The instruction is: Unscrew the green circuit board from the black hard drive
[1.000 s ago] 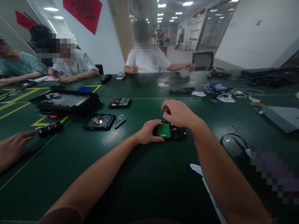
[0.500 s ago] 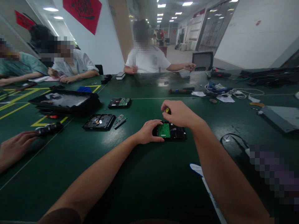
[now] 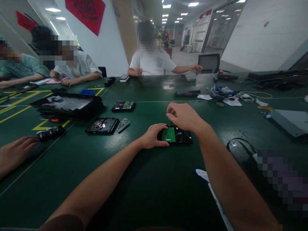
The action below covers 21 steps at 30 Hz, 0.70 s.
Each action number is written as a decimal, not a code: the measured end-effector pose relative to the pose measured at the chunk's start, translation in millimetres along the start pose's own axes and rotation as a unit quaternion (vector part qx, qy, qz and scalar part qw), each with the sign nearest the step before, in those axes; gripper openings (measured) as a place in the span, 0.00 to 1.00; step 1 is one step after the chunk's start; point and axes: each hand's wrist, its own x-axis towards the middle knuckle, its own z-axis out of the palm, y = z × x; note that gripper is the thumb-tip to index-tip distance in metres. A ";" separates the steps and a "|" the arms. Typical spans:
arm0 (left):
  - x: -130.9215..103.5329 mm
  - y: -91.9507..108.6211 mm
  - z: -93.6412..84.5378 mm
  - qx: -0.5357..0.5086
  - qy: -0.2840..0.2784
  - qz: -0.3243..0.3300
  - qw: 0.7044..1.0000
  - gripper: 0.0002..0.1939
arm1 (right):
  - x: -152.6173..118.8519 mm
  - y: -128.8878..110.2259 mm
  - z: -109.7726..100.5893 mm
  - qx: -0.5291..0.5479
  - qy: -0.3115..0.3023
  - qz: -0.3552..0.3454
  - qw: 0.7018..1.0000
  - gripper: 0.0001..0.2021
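Observation:
A hard drive (image 3: pixel 184 136) lies flat on the green table with its green circuit board facing up. My left hand (image 3: pixel 154 136) grips its left end, thumb along the near edge and fingers at the far edge. Above the drive's far side, my right hand (image 3: pixel 183 116) is closed around a screwdriver (image 3: pixel 175 115). Only a bit of its yellow and black handle shows; the shaft and tip are hidden behind the hand. To the left are an opened hard drive (image 3: pixel 102 125), a loose circuit board (image 3: pixel 124 124) and another hard drive (image 3: pixel 123 106).
A black tray (image 3: pixel 89 107) stands at the left, near a co-worker's hand (image 3: pixel 18 154). Cables (image 3: pixel 223 90) and a grey metal case (image 3: pixel 288 120) lie to the right. Other people sit across the table (image 3: pixel 134 173). A white and blue item (image 3: pixel 203 175) lies by my right forearm.
My right hand has turned slightly around the screwdriver, so less of the handle shows. My left hand and the hard drive stay put.

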 end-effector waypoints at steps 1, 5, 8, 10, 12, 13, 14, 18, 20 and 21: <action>-0.1 0.7 -0.4 0.000 0.000 -0.002 1.000 0.44 | 0.7 0.0 -0.1 -0.011 0.005 0.011 1.000 0.08; -0.9 3.4 -1.5 -0.002 -0.001 -0.008 1.000 0.43 | 2.6 0.7 0.0 -0.028 0.004 0.015 1.000 0.14; -0.6 1.9 -0.5 -0.003 0.000 -0.007 1.000 0.44 | 1.5 1.2 -0.4 -0.010 -0.006 -0.021 1.000 0.08; -0.2 -0.5 0.7 -0.003 -0.001 -0.005 1.000 0.44 | -0.1 1.7 -1.1 0.007 -0.010 -0.038 0.999 0.03; 0.2 -2.6 1.6 0.000 -0.003 -0.004 1.000 0.44 | -1.4 2.2 -1.9 0.022 -0.014 -0.043 0.999 0.06; 0.2 -3.2 1.7 0.001 -0.003 -0.004 1.000 0.44 | -1.8 2.4 -2.3 0.026 -0.015 -0.041 0.999 0.06; 0.1 -3.4 1.6 0.003 -0.004 -0.003 1.000 0.44 | -2.0 2.5 -2.7 0.026 -0.016 -0.036 0.999 0.06; -1.0 -1.6 -0.1 0.004 -0.005 -0.004 1.000 0.44 | -1.2 2.9 -3.0 0.009 -0.010 -0.015 1.000 0.05; -1.4 -0.7 -0.7 0.002 -0.005 -0.005 1.000 0.44 | -0.4 3.4 -2.2 -0.005 -0.006 -0.009 1.000 0.07; -1.5 -0.4 -0.9 0.001 -0.004 -0.004 1.000 0.44 | -0.1 3.6 -1.7 -0.012 -0.004 -0.008 1.000 0.08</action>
